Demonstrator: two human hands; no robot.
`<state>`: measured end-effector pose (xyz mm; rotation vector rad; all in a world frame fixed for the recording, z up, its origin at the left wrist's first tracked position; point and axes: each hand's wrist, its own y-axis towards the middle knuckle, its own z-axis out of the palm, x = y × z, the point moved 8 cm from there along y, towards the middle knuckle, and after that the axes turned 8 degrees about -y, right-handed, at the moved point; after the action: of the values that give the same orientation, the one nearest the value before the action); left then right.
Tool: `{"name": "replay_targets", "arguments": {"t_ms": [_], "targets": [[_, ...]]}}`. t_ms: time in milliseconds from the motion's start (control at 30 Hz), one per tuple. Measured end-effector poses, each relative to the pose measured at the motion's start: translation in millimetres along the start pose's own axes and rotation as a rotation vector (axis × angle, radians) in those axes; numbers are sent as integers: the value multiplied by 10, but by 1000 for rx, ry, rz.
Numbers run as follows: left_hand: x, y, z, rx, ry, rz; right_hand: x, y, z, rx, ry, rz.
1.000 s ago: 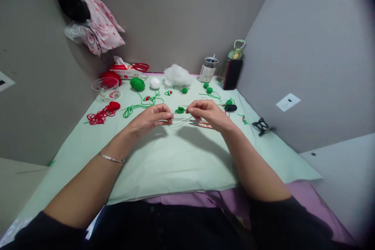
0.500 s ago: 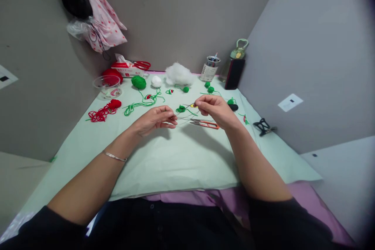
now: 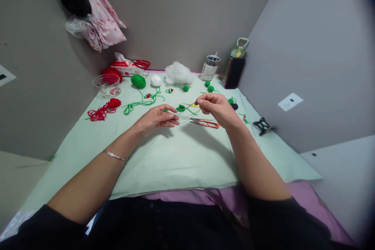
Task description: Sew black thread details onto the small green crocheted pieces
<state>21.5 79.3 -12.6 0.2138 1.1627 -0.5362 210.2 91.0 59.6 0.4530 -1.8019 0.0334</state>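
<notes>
My left hand (image 3: 158,119) pinches thin dark thread (image 3: 184,117) between thumb and forefinger, its other fingers loosely curled. Several strands run across to my right hand (image 3: 215,107), whose thumb and forefinger are closed on the thread, raised a little higher. Whether a needle is in that pinch I cannot make out. Under the strands lie orange-handled thread snips (image 3: 206,124), blades pointing left. Just behind, a thin tool with a yellow part (image 3: 195,105) and a small green yarn piece (image 3: 181,108) rest on the table.
Red yarn (image 3: 101,113), a clear plastic tub (image 3: 108,91), a green yarn ball (image 3: 138,81), white stuffing (image 3: 178,74) and a tissue box (image 3: 127,69) line the back and left. A pen jar (image 3: 209,69), phone (image 3: 234,73) and black clip (image 3: 264,126) are at right.
My left hand has shifted slightly right and up, its fingers a little more extended. The right hand keeps its pinch, hardly moved. The thread still spans between them.
</notes>
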Motion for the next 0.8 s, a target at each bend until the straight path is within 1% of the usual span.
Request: {"name": "replay_targets", "arguments": {"t_ms": [367,533,700,800], "targets": [[27,8,7,2,11,-8,-1,2,-27,-2,73,35],[63,18,6,14,17,-22,5,-4,-47,-8,83,28],[71,-2,80,41,30,-66,5,-3,-47,-12,70,26],[68,-13,117,70,44,-67,4,-3,-42,-10,63,27]]}}
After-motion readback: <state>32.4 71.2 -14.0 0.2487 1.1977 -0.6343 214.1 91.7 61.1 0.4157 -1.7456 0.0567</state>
